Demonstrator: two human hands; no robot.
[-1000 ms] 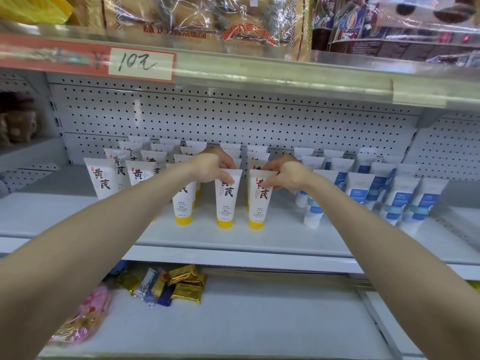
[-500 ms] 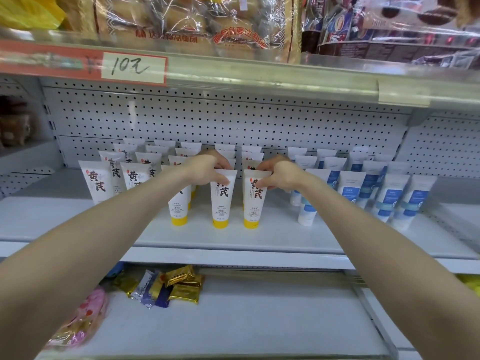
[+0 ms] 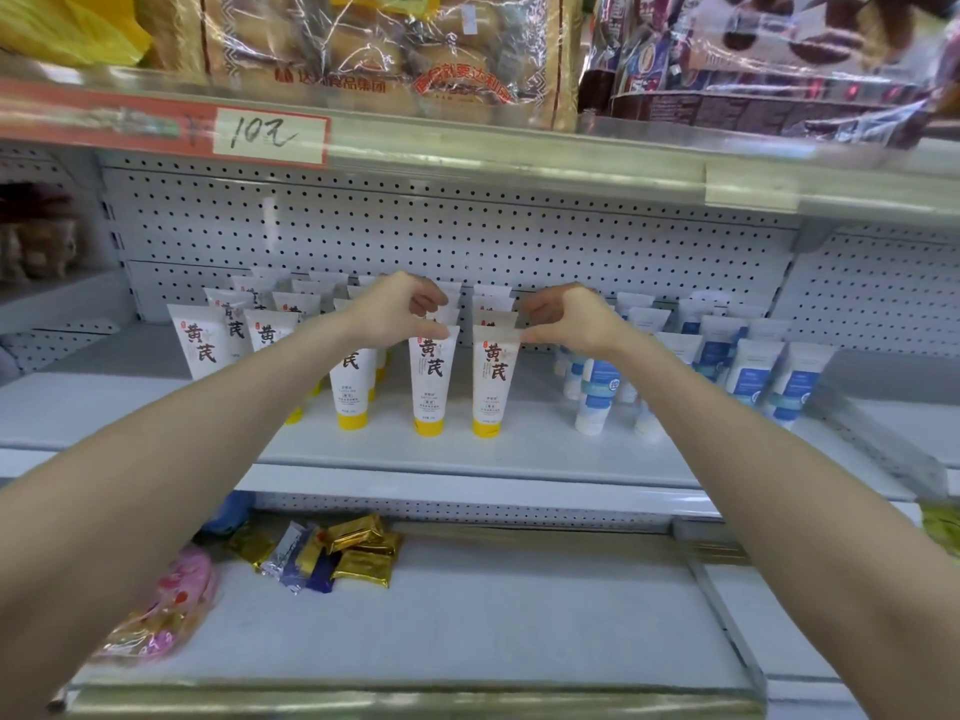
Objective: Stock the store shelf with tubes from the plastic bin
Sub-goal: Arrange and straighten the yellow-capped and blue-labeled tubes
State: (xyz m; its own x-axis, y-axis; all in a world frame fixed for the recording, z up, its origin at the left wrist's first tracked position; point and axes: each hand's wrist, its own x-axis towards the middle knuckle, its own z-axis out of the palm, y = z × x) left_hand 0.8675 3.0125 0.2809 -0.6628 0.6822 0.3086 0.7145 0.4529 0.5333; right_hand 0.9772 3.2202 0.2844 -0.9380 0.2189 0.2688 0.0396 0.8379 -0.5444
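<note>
White tubes with yellow caps and black characters stand cap-down in rows on the middle shelf [image 3: 519, 449]. My left hand [image 3: 400, 311] hovers at the top edge of one front tube [image 3: 434, 381]; its thumb touches the crimped top and its fingers are lifted apart above it. My right hand [image 3: 569, 317] does the same at the neighbouring front tube [image 3: 493, 381], thumb tip at that tube's top right corner. Both tubes stand on their own. No plastic bin is in view.
White tubes with blue labels [image 3: 753, 376] fill the shelf's right side. A pegboard back wall [image 3: 467, 236] is behind. The lower shelf holds gold-wrapped snacks [image 3: 358, 553] and a pink packet [image 3: 171, 605]. Above, bagged bread [image 3: 389, 49] sits over a price strip [image 3: 270, 135].
Both hands pinched the tops of the two front tubes earlier; now their fingers have spread and lifted off. The view has shifted a little.
</note>
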